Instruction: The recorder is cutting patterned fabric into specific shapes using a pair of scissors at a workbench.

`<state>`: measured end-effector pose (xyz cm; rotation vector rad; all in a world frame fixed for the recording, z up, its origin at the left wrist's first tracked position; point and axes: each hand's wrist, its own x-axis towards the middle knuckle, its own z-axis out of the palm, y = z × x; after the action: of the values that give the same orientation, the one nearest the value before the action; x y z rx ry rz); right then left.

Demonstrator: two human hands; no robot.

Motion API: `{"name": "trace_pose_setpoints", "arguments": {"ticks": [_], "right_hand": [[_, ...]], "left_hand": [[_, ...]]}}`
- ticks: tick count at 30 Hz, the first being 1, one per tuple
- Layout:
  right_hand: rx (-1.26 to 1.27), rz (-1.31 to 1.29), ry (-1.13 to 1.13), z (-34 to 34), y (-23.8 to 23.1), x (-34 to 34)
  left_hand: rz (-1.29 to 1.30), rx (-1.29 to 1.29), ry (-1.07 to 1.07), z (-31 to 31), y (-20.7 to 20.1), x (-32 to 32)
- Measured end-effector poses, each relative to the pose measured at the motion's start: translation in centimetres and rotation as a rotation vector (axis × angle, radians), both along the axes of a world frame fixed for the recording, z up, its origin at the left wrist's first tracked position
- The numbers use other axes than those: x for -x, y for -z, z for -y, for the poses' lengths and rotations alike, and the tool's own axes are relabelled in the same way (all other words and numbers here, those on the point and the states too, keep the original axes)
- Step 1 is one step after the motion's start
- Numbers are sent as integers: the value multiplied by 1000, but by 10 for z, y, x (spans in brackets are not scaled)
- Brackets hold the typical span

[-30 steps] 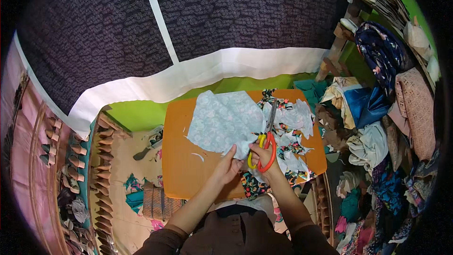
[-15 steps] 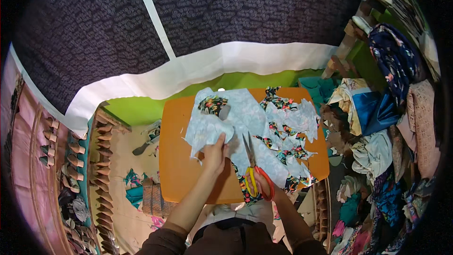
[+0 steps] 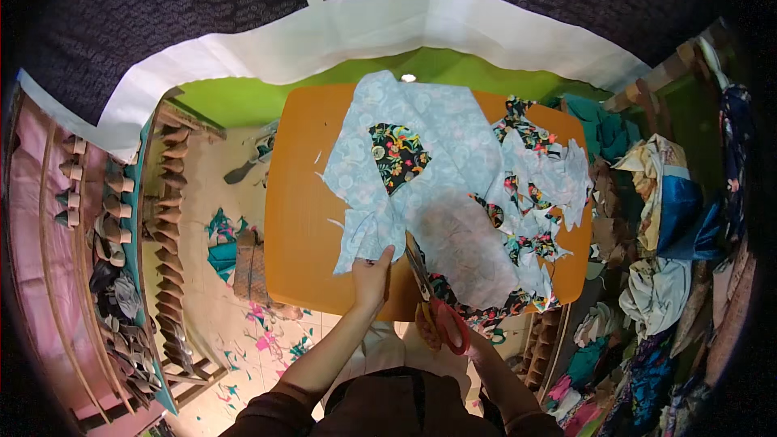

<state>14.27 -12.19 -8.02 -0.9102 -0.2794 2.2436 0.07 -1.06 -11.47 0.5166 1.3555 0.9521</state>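
A large pale blue floral fabric piece (image 3: 441, 125) lies on the orange table, its lighter side mostly up. A flipped or cut-out area shows a dark floral patch (image 3: 399, 158). My left hand (image 3: 372, 282) pinches the fabric's near left corner between thumb and fingers. In my right hand (image 3: 479, 346) are scissors with one red and one yellow handle (image 3: 450, 332). Their blades (image 3: 418, 267) point away from me and lie at the fabric's edge, just right of my left thumb. Whether the blades are cutting into the cloth I cannot tell.
Jagged dark floral and pale scraps (image 3: 538, 186) cover the right side of the orange table (image 3: 299, 194). Racks of wooden shoe-shaped forms (image 3: 168, 235) stand at left. Heaped cloth (image 3: 651, 295) fills the right side. Small scraps (image 3: 263, 332) litter the floor.
The scissors have moved left to the fabric edge by my left hand, their blades now closer together. My left hand has shifted down to the corner, and the dark patch shows more. The view has tilted.
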Motion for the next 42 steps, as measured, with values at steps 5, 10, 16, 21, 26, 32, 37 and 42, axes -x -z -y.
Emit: {"name": "trace_pose_setpoints", "arguments": {"ticks": [5, 10, 16, 21, 26, 32, 37, 42], "right_hand": [[23, 118, -157, -12, 10, -3], [141, -45, -132, -16, 18, 1], [118, -25, -268, -20, 28, -6], [121, 54, -199, -28, 15, -4], [220, -10, -190, -20, 27, -3], [120, -126, -114, -28, 32, 4], [54, 32, -44, -30, 21, 10], [69, 87, -105, -24, 22, 10]], "left_hand": [[105, -3, -89, 2, -6, 1], [94, 1, -79, -1, -4, 4], [-27, -130, -31, 2, 22, 9], [-64, -102, 28, -3, 18, 9], [-59, -103, 61, -9, 1, 9], [-34, -100, 79, -4, 4, 12], [-166, -201, 176, -3, 2, 14], [-19, -189, 102, -2, 8, 15]]}}
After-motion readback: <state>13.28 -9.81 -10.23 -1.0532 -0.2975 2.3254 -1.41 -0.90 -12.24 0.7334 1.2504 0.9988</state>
